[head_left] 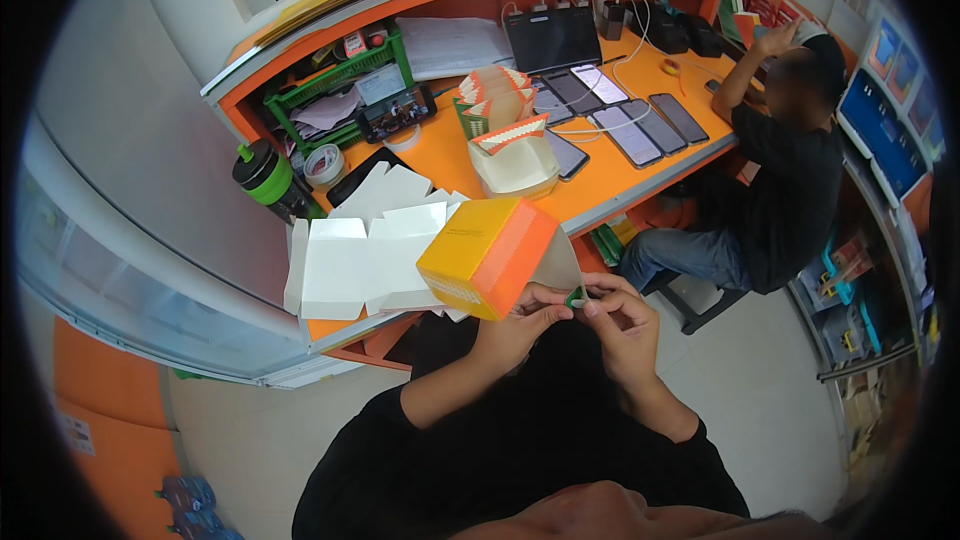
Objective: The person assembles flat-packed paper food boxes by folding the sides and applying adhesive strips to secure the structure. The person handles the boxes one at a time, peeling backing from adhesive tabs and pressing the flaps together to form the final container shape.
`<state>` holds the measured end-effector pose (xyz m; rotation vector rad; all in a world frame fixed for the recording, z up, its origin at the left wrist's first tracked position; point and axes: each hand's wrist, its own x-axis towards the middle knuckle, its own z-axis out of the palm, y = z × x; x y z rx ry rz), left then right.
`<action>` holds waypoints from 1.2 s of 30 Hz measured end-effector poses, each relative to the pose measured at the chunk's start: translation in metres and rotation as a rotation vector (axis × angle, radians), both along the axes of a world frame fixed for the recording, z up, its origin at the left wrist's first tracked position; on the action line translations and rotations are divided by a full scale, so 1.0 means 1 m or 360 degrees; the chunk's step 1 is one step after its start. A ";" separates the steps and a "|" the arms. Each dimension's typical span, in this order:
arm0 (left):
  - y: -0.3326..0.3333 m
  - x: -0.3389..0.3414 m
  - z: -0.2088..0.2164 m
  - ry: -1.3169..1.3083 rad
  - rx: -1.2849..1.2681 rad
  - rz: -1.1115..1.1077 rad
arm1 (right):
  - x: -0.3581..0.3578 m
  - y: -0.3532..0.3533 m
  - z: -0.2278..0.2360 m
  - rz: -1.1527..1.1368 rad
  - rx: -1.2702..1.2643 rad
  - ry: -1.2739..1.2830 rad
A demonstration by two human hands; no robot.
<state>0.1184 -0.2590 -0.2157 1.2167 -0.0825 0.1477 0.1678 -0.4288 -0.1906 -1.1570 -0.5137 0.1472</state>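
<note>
Orange-and-yellow carton [487,255], half folded, held up just in front of the chest, above the near edge of the orange desk [610,180]. Left hand [525,325] grips its lower flap, fingers curled shut on the pale inner flap, thumb pressed on top. Right hand [620,318] meets the left one, fingertips [590,306] pinched together on the same flap edge with a small green thing [574,296] between them; too small to tell what it is. Both hands touching each other at the fingertips. Just beyond the carton, flat white box blanks [365,250] spread on the desk's near left corner. Further back, a stack of folded cartons [515,155] with orange zigzag trim, a roll of tape [324,164] and a green-banded bottle [264,178] to the left. Past that, a row of phones [630,115] lying face up with white cables, a green tray [345,90] of papers, a dark tablet [552,38]. Far right, another person [790,170] in black sits at the desk, arm raised.
</note>
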 end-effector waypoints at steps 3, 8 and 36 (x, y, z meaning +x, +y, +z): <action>0.000 0.001 0.002 -0.0023 0.0040 0.0001 | -0.004 0.003 0.004 -0.0077 -0.0061 -0.0206; 0.001 0.001 -0.008 -0.0001 -0.0123 -0.0050 | -0.005 0.003 0.002 -0.0083 -0.0163 -0.0391; -0.002 -0.011 0.018 -0.0075 -0.0046 -0.0334 | -0.003 -0.022 -0.002 -0.0161 -0.0367 -0.0957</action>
